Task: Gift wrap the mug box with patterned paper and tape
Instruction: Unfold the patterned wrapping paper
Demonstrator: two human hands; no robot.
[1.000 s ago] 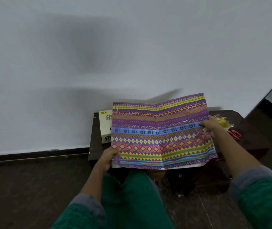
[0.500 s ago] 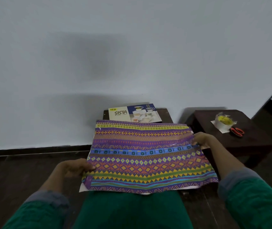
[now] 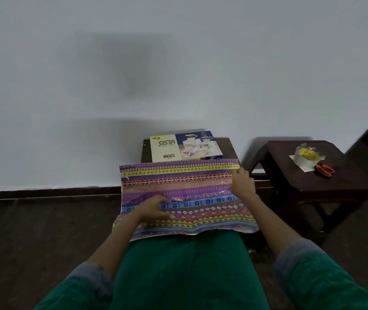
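Your patterned paper (image 3: 185,198) lies spread at frame centre, its far edge overlapping the mug box (image 3: 185,146) on the counter (image 3: 227,146). Your left hand (image 3: 154,210) rests flat on it, fingers spread; your right hand (image 3: 243,183) presses its right edge, fingers relaxed. Tape (image 3: 306,155) and scissors (image 3: 324,170) sit right.

a plain pale wall (image 3: 111,74) meets a dark wooden floor (image 3: 33,231) at a dark skirting board (image 3: 51,191); a small dark wooden stool (image 3: 346,182) stands to the right.
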